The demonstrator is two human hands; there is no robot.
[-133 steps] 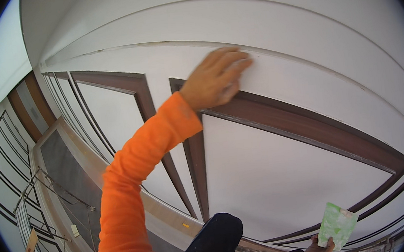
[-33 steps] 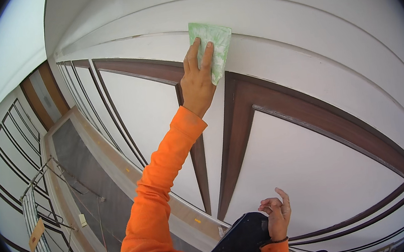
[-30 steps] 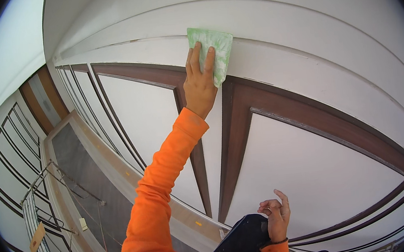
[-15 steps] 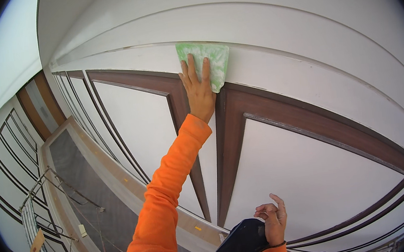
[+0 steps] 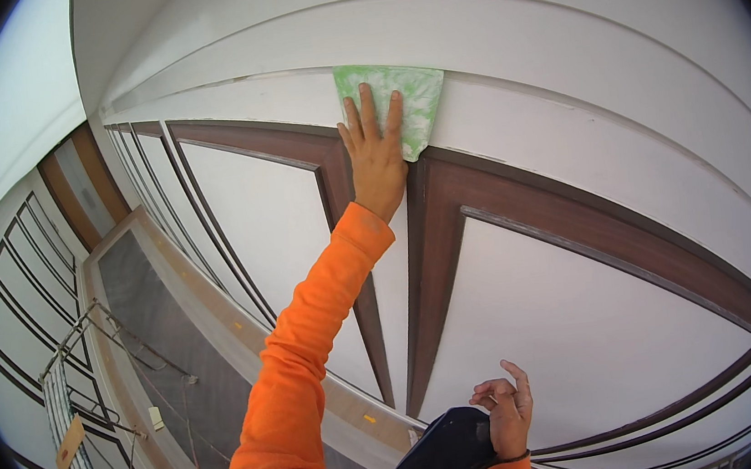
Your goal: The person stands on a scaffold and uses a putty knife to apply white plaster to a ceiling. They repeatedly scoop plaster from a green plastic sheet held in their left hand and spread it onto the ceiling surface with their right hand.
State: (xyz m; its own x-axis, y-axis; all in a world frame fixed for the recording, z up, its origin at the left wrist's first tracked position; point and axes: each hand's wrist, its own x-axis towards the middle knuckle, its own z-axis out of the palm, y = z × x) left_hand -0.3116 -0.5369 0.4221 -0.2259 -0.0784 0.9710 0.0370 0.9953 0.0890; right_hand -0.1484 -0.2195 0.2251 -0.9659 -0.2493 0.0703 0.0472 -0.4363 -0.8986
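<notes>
My left hand [image 5: 378, 156], orange-sleeved, presses a square, mottled green-and-white pad [image 5: 416, 102] against the white wall band [image 5: 517, 100] with spread fingertips. The pad lies along a narrow ledge line, just above the junction of two brown-framed wall panels [image 5: 576, 314]. My right hand [image 5: 507, 413] is low on the right, beside my dark-clothed knee [image 5: 440, 457], its fingers loosely bent and apart, with nothing visible in them.
At the lower left stands a thin metal frame with bundled strips [image 5: 71, 431] and a tan card on it. Below runs a grey floor strip [image 5: 151, 322] with pale borders, leading to a wood-and-grey door [image 5: 82, 187]. A second panelled wall [image 5: 22, 308] is at left.
About four seconds ago my right hand held the green pad low; now my left hand has it on the wall. Over the last second it shifted slightly down, then back up.
</notes>
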